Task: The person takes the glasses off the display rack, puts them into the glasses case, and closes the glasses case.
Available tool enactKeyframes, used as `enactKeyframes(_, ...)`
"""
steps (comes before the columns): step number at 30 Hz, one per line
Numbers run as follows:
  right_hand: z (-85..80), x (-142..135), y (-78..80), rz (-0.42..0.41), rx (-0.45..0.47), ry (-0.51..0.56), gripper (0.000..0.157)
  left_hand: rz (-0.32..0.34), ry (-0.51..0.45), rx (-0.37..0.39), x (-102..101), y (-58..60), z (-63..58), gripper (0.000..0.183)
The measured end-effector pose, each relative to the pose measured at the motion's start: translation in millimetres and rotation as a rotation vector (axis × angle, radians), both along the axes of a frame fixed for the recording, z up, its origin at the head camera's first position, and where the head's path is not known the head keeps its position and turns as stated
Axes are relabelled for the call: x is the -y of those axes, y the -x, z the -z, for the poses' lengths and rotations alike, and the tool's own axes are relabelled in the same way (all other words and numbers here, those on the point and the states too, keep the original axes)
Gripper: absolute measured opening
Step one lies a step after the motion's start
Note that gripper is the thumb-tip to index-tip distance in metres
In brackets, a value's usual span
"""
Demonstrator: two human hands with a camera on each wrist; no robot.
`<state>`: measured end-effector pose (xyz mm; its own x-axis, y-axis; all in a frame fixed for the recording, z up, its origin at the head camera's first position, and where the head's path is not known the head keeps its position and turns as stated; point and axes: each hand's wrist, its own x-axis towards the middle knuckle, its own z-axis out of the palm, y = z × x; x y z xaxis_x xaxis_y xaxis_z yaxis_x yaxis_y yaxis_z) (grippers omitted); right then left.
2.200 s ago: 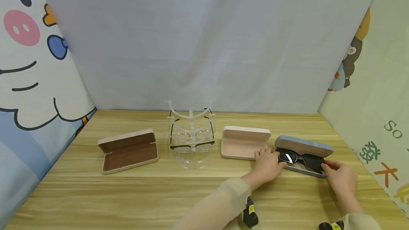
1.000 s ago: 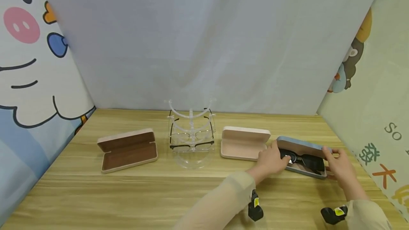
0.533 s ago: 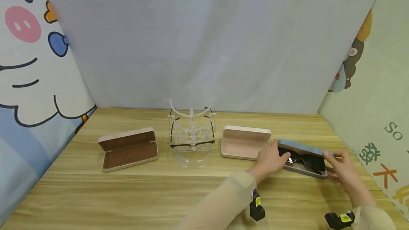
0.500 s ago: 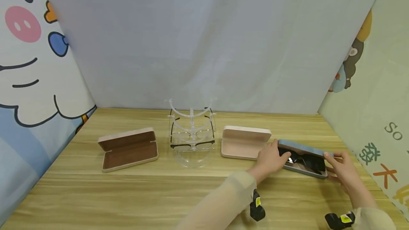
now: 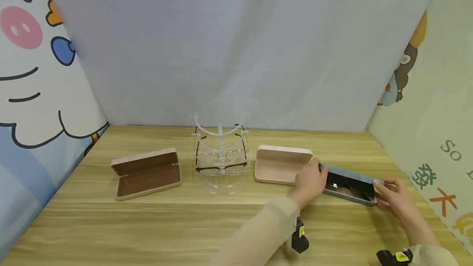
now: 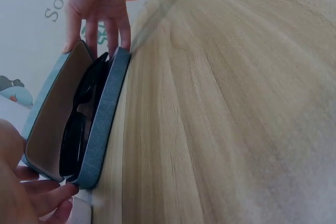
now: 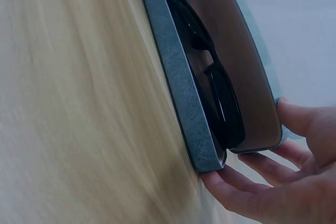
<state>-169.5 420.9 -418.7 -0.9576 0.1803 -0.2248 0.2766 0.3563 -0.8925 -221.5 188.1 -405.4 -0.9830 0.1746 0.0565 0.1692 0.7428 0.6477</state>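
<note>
A blue glasses case [image 5: 351, 173] lies at the right of the table, its lid partly lowered over a pair of black sunglasses [image 7: 226, 103] inside. The sunglasses' lenses still show through the gap. My left hand [image 5: 310, 180] grips the case's left end. At the right end, my right hand [image 5: 397, 198] has its thumb on the lid's edge and its fingers by the base, as the right wrist view shows. Both halves of the case stand apart in the left wrist view, with the sunglasses [image 6: 76, 135] lying lengthwise between them.
Just left of my left hand is an open pale pink case [image 5: 275, 171]. A clear display stand [image 5: 221, 186] holds glasses [image 5: 221, 170] at mid-table. Another open case [image 5: 149, 180], brown inside, sits further left. A grey cloth [image 5: 236, 52] hangs behind the table.
My right hand has gone from the sunglasses to the lid and end of the blue case. The lid has come down and forward, and my left thumb has left the sunglasses.
</note>
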Motion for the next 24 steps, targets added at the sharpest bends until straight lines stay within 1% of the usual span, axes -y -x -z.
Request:
enactKeyframes(2,-1.3,2,-0.2,0.006,0.005,0.013,0.064,-0.014,0.000,-0.014,1,0.5,0.2,0.028)
enactKeyframes(3,-0.5,2,-0.2,0.003,-0.003,0.019,0.062,-0.016,-0.009,-0.015,1,0.6,0.1,0.028)
enactKeyframes(6,6.7,-3,-0.1,0.007,-0.039,0.057,0.039,-0.002,-0.043,-0.009,4,0.5,-0.3,0.026)
enactKeyframes(8,12.0,-6,0.4,0.012,-0.059,0.073,0.028,0.011,-0.066,0.001,5,0.4,-0.3,0.025)
enactKeyframes(12,10.6,-6,0.7,-0.011,-0.056,0.081,0.039,0.040,-0.093,0.012,9,1.7,1.8,0.026)
enactKeyframes(13,9.9,-6,0.8,-0.017,-0.055,0.085,0.039,0.047,-0.095,0.012,10,2.2,2.5,0.026)
enactKeyframes(15,8.1,-5,-0.3,-0.028,-0.065,0.117,0.034,0.065,-0.103,0.015,11,3.1,4.2,0.027)
enactKeyframes(17,8.0,-6,-1.3,-0.027,-0.084,0.152,0.025,0.081,-0.117,0.016,13,3.8,5.1,0.027)
enactKeyframes(19,7.1,-5,-2.9,-0.025,-0.090,0.170,0.023,0.096,-0.128,0.015,15,4.1,5.8,0.028)
enactKeyframes(20,5.9,-4,-3.9,-0.026,-0.089,0.166,0.023,0.104,-0.132,0.014,15,4.1,6.2,0.028)
enactKeyframes(24,-1.1,4,-7.4,-0.035,-0.059,0.084,0.032,0.122,-0.124,-0.002,16,4.6,8.6,0.027)
